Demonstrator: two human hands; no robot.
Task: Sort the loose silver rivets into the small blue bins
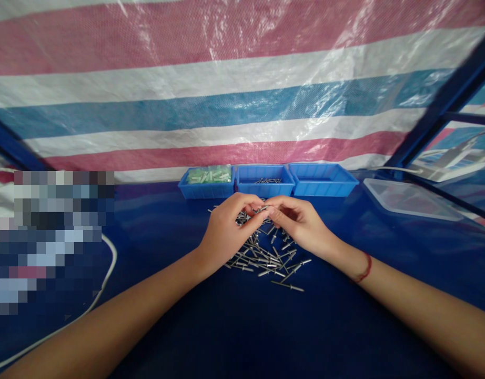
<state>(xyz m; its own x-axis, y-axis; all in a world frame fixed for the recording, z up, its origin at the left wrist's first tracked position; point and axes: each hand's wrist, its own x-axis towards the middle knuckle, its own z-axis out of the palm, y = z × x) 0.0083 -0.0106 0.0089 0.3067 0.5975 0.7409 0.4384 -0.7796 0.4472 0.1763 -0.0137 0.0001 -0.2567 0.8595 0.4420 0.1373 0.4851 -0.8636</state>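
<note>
A loose heap of silvery blind rivets (266, 259) lies on the dark blue table, partly under both hands. My left hand (222, 229) is closed, its thumb and forefinger pinching a blind rivet (260, 209) above the heap. From the other side, my right hand (300, 221) meets it with thumb and fingertips pressed together at the rivet's end. The fingertips nearly touch, and they cover part of the rivet. Whether more than one rivet is between the hands is too small to make out.
Behind the hands stand three blue bins in a row: a left bin (205, 192) with green-and-white pieces in bags, a middle bin (266, 190) with some rivets, and a right bin (325, 188). A translucent lid (410, 200) lies right; a white cable (113, 258) runs left.
</note>
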